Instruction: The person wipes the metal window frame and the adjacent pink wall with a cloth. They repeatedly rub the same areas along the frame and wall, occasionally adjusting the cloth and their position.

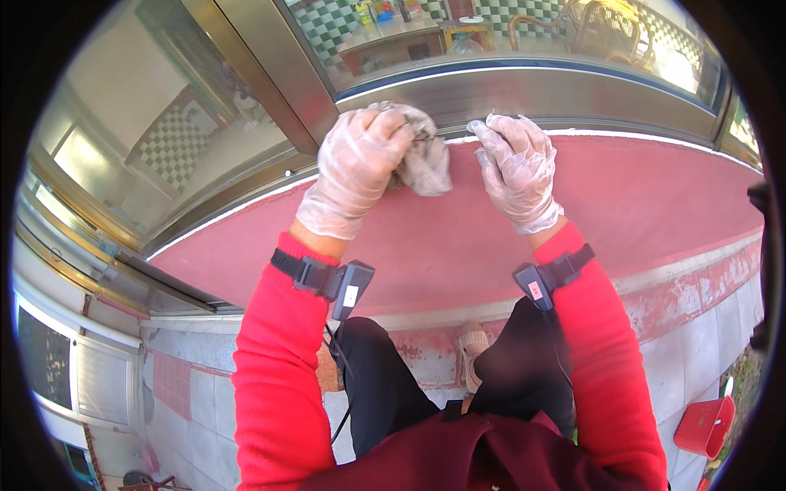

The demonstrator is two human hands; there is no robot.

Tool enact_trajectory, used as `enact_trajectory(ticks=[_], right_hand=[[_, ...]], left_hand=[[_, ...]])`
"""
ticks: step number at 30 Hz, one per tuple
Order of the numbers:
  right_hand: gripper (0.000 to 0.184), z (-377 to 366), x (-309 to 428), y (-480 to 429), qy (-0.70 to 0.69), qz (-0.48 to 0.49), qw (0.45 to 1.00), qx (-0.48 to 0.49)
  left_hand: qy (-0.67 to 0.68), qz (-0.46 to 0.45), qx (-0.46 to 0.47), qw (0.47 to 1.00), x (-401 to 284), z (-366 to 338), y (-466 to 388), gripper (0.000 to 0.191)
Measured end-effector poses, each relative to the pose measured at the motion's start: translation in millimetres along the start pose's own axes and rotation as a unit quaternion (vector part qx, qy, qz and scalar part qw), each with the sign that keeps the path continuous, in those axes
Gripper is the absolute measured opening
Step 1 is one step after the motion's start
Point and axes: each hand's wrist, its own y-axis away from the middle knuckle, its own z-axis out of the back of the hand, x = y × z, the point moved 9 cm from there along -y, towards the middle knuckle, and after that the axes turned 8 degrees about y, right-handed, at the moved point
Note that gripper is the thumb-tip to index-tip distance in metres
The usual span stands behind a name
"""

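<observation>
My left hand (362, 166), in a clear plastic glove, grips a crumpled grey cloth (427, 159) against the lower metal window frame (516, 92). Part of the cloth is hidden behind my fingers. To its right, my right hand (516, 166) wears a similar glove; its fingers are bent near the bottom edge of the frame. No object shows in that hand, though the inside of the fingers is hidden. Below both hands lies a red-painted sill (430, 245), bordered by a white strip along the frame.
Through the window glass (491, 37) I see a table (393, 43) with several items and a wicker chair (608, 34). A metal upright (270, 67) stands at left. A red plastic bucket (703, 426) sits at lower right on the tiled ground. Small strapped devices sit on both wrists.
</observation>
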Motion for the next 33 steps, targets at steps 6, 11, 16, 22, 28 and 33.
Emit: enact_trajectory(ticks=[6,11,16,22,28,33], right_hand=[[0.051,-1,-1,1,-0.002,-0.013,1.000,0.003],[0.049,-1,0,1,0.010,-0.014,1.000,0.001],[0.051,0,1,-1,-0.017,0.007,1.000,-0.004],[0.052,-2,0,1,0.000,0.002,1.000,0.018],[0.052,-4,0,3,0.010,-0.002,1.000,0.012],[0.053,-4,0,3,0.010,-0.006,1.000,-0.002]], left_hand=[[-0.013,0.050,0.021,0.998,9,17,32,0.041],[0.077,0.068,0.029,0.994,-17,-2,13,0.046],[0.007,0.097,0.053,0.994,-22,-35,-6,0.037],[-0.023,0.125,0.009,0.992,-1,-2,31,0.038],[-0.036,0.179,-0.014,0.983,30,33,80,0.041],[-0.008,0.149,-0.048,0.988,23,32,68,0.038]])
